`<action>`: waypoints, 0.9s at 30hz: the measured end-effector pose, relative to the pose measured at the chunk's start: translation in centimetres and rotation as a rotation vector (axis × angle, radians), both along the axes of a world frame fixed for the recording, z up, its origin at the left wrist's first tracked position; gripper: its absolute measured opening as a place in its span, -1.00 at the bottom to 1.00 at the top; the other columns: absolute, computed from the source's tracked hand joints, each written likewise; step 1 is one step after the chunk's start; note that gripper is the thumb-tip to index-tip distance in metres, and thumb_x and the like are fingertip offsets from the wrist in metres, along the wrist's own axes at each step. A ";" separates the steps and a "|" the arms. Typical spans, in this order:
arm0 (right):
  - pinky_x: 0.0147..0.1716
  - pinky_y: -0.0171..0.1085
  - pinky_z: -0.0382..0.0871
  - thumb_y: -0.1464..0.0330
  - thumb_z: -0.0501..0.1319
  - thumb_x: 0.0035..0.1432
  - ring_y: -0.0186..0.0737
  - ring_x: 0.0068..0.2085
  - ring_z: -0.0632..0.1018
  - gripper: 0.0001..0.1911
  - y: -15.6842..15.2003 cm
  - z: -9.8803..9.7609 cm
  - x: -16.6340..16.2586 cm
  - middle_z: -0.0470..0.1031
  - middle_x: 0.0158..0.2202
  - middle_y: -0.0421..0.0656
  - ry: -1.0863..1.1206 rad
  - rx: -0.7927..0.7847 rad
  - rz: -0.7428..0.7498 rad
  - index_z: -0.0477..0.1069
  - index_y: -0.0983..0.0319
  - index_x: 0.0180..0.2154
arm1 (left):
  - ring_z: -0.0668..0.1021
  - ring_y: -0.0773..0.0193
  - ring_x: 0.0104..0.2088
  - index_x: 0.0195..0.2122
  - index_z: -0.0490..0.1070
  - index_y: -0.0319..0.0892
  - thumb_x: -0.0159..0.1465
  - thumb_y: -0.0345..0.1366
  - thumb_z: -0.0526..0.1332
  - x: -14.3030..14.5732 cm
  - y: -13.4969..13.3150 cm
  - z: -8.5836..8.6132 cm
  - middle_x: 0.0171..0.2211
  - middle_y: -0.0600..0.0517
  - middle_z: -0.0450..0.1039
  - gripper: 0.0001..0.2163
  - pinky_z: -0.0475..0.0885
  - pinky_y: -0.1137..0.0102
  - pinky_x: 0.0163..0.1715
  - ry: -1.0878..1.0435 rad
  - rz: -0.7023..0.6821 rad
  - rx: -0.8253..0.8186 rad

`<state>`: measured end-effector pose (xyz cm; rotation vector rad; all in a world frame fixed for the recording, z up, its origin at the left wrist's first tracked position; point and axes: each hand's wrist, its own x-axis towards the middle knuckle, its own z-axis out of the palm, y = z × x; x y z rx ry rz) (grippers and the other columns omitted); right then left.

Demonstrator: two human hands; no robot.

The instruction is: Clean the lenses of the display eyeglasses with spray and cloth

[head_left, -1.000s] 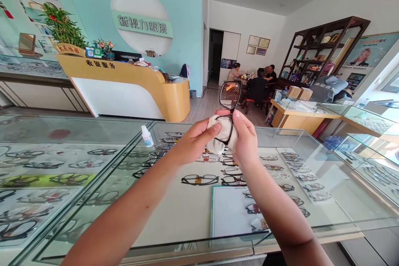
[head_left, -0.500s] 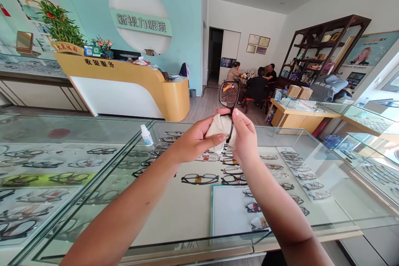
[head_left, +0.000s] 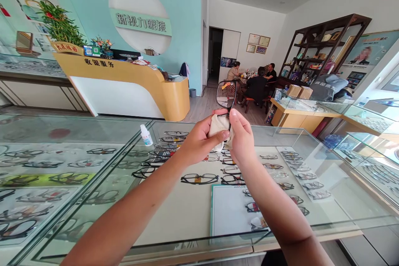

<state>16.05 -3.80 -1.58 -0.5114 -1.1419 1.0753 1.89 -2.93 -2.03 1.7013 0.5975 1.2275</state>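
Note:
Both hands are raised together over a glass display counter [head_left: 93,183]. My left hand [head_left: 199,141] pinches a beige cleaning cloth [head_left: 218,126], folded round the lower lens of a pair of black-framed glasses [head_left: 226,94]. My right hand [head_left: 241,139] grips the same glasses and the cloth from the right. The upper lens sticks out above my fingers, with an orange tag on it. The lower lens is hidden in the cloth.
A small white dropper bottle [head_left: 146,135] stands on the counter glass to the left. Rows of glasses [head_left: 199,179] lie inside the case, with a white pad [head_left: 230,212] below. Beyond are a yellow reception desk [head_left: 124,83], seated people [head_left: 257,85] and a dark shelf [head_left: 321,50].
The glasses and both hands have shifted slightly left and up. My left thumb has slid across the cloth, which now bunches tighter round the lower lens.

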 end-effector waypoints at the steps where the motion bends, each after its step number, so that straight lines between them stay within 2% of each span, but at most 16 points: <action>1: -0.20 -0.21 0.58 -0.13 0.34 0.34 -0.11 -0.15 0.68 -0.53 0.0 0.0 0.0 0.72 -0.21 -0.14 -0.005 0.014 0.009 0.69 0.12 -0.16 | 0.41 0.29 -0.33 0.38 0.45 -0.10 0.26 0.01 0.57 0.1 0.0 0.0 -0.22 0.03 0.51 -0.28 0.34 0.46 -0.38 -0.006 0.011 0.011; 5: -0.09 -0.19 0.58 -0.14 0.30 0.40 -0.11 -0.10 0.67 -0.53 -0.1 -0.1 -0.2 0.72 -0.15 -0.14 -0.040 0.087 0.007 0.71 0.10 -0.15 | 0.44 0.28 -0.31 0.28 0.52 -0.16 0.28 0.12 0.53 0.2 -0.1 0.2 -0.23 0.02 0.54 -0.33 0.39 0.44 -0.33 -0.019 0.072 0.053; 8: -0.03 -0.16 0.60 -0.17 0.28 0.40 -0.08 -0.06 0.66 -0.49 -0.4 -0.1 -0.4 0.71 -0.13 -0.12 -0.088 0.127 -0.029 0.72 0.09 -0.12 | 0.53 0.22 -0.25 0.13 0.60 -0.18 0.27 0.17 0.52 0.3 -0.3 0.5 -0.22 0.00 0.58 -0.40 0.44 0.41 -0.26 -0.036 0.163 0.123; 10: -0.18 -0.21 0.60 -0.18 0.26 0.42 -0.12 -0.16 0.63 -0.47 -0.9 0.0 -0.4 0.69 -0.14 -0.12 -0.127 0.125 -0.046 0.73 0.08 -0.06 | 0.59 0.18 -0.22 0.03 0.61 -0.19 0.29 0.19 0.50 0.4 -0.5 0.6 -0.23 -0.02 0.61 -0.45 0.48 0.38 -0.23 -0.073 0.206 0.152; 13: -0.55 -0.29 0.36 -0.17 0.22 0.46 -0.31 -0.45 0.44 -0.48 -1.7 0.1 -0.2 0.66 -0.10 -0.14 -0.186 0.117 -0.042 0.73 0.03 0.03 | 0.59 0.21 -0.39 -0.05 0.59 -0.18 0.33 0.24 0.44 0.7 -1.2 0.7 -0.36 0.02 0.58 -0.47 0.52 0.35 -0.35 -0.140 0.172 0.108; 14: -0.61 -0.30 0.28 -0.16 0.22 0.47 -0.35 -0.50 0.37 -0.49 -2.0 0.2 -0.2 0.66 -0.08 -0.15 -0.195 0.123 -0.032 0.73 0.01 0.04 | 0.56 0.23 -0.47 -0.05 0.58 -0.17 0.33 0.26 0.43 0.8 -1.4 0.7 -0.41 0.05 0.56 -0.46 0.51 0.35 -0.42 -0.161 0.145 0.078; 16: -0.64 -0.29 0.24 -0.15 0.22 0.48 -0.38 -0.54 0.32 -0.51 -2.4 0.3 -0.2 0.64 -0.08 -0.16 -0.201 0.139 -0.014 0.73 -0.01 0.05 | 0.52 0.24 -0.58 -0.02 0.59 -0.15 0.33 0.30 0.40 0.9 -1.9 0.7 -0.47 0.07 0.54 -0.44 0.48 0.34 -0.53 -0.193 0.111 0.018; 19: -0.60 -0.29 0.28 -0.17 0.25 0.45 -0.36 -0.52 0.36 -0.50 -2.4 0.3 -0.2 0.61 -0.17 -0.17 -0.184 0.135 -0.012 0.73 0.00 0.05 | 0.56 0.20 -0.55 0.01 0.61 -0.13 0.34 0.31 0.39 0.9 -2.1 0.8 -0.49 0.05 0.54 -0.43 0.47 0.34 -0.55 -0.208 0.133 -0.004; 22: -0.54 -0.29 0.32 -0.16 0.29 0.41 -0.30 -0.44 0.47 -0.51 -1.9 0.2 -0.2 0.64 -0.19 -0.16 -0.140 0.104 0.008 0.74 0.03 0.01 | 0.53 0.21 -0.51 -0.07 0.63 -0.15 0.38 0.31 0.35 0.7 -1.8 0.8 -0.54 0.06 0.46 -0.45 0.42 0.37 -0.52 -0.156 0.178 0.051; 24: -0.44 -0.26 0.44 -0.14 0.31 0.41 -0.22 -0.35 0.58 -0.54 -1.5 0.2 -0.1 0.67 -0.18 -0.15 -0.096 0.078 0.028 0.75 0.04 -0.06 | 0.46 0.26 -0.52 -0.09 0.64 -0.16 0.42 0.30 0.30 0.4 -1.5 0.8 -0.55 0.08 0.40 -0.45 0.36 0.38 -0.52 -0.087 0.189 0.082; 27: -0.21 -0.20 0.58 -0.10 0.35 0.38 -0.12 -0.19 0.69 -0.58 -1.1 0.5 0.2 0.72 -0.16 -0.15 -0.024 0.041 0.035 0.74 0.07 -0.14 | 0.46 0.25 -0.43 0.04 0.65 -0.18 0.47 0.25 0.26 0.0 -1.2 0.9 -0.44 0.04 0.48 -0.45 0.38 0.39 -0.42 0.004 0.143 0.100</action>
